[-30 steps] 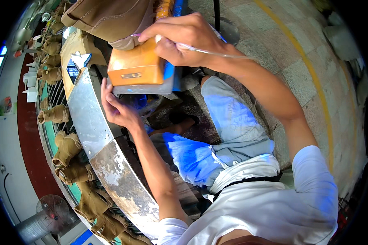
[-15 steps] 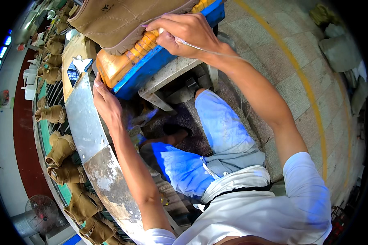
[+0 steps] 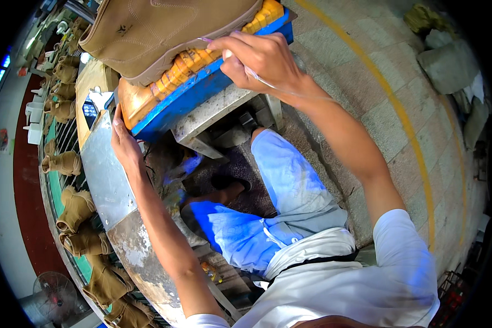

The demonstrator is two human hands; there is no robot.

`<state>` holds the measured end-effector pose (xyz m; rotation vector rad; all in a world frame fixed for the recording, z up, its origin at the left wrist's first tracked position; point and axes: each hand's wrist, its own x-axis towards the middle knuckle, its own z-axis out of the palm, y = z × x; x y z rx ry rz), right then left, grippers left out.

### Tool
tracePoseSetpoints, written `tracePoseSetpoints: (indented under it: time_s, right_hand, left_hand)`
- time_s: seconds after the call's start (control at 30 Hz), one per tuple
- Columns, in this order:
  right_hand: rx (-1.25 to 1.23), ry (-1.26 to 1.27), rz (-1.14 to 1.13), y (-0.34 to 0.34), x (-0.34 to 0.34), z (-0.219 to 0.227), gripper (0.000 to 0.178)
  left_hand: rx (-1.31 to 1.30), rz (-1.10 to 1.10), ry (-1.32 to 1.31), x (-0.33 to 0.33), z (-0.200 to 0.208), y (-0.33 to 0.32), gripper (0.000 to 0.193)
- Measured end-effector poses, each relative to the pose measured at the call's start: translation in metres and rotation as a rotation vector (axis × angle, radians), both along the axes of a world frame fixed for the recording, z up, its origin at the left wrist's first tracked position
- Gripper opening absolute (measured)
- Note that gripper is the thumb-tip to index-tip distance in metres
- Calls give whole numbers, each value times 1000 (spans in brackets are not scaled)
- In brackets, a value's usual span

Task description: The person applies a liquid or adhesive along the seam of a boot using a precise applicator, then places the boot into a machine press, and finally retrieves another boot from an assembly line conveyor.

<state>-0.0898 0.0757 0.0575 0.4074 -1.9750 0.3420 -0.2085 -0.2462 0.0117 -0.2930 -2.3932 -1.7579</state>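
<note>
A tan boot (image 3: 164, 33) lies on its side at the top, its ridged sole edge along an orange ribbed block (image 3: 186, 63) on a blue base (image 3: 175, 104). My right hand (image 3: 259, 60) is closed in a pinch on a slim pen-like tool (image 3: 205, 39), whose purplish tip is close to the sole edge. A thin pale strand (image 3: 279, 87) trails from this hand across the wrist. My left hand (image 3: 126, 139) has its fingers stretched up against the left end of the block; some of them are hidden.
Under the base stands a pale, worn stand (image 3: 202, 117). At left are a metal-topped bench (image 3: 106, 169), a dark-screened device (image 3: 89, 112) and a rack of tan boots (image 3: 82, 210). A fan (image 3: 54, 292) stands lower left; grey sacks (image 3: 448, 68) lie far right.
My right hand has moved slightly right along the sole edge, and more of the tool's tip shows. The whole view has shifted a little. My left hand stays at the block's end.
</note>
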Motion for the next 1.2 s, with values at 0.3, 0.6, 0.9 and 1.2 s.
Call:
tracePoseSetpoints:
  time_s: [0.3,0.6,0.9,1.2]
  right_hand:
    - [-63,-68,-17,38,46,18,20]
    - [-603,-196,354,43,98,51,33]
    - [-307,-393,-38,-47,40,3,59]
    - [-483,-626,-175,-13,-3,31,103]
  left_hand:
    - [328,-91,-144,-62,-10,-7,42]
    - [397,-68,26,-64,-38,-35,43]
    - [218,34,312,171,5,76,26]
    - [308,-225,394,-20,144,171,47]
